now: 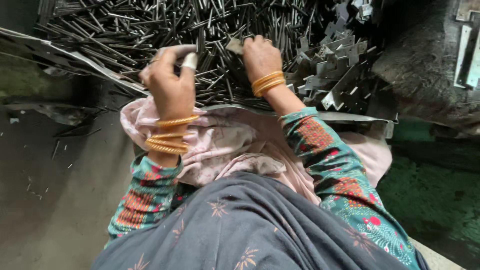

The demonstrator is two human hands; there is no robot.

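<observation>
While both reach in, left hand grips one plate, right hand pinches another — countless rods

My left hand is raised, fingers curled, one fingertip wrapped. My right hand reaches forward, palm down, fingers bent.

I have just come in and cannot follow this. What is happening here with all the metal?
A person sits over a big heap of thin dark metal rods. The left hand is raised above the heap, its fingers curled around a small piece. The right hand rests on the rods, touching a small flat piece. Bent metal brackets lie at the right, a pink cloth on the lap.
</observation>
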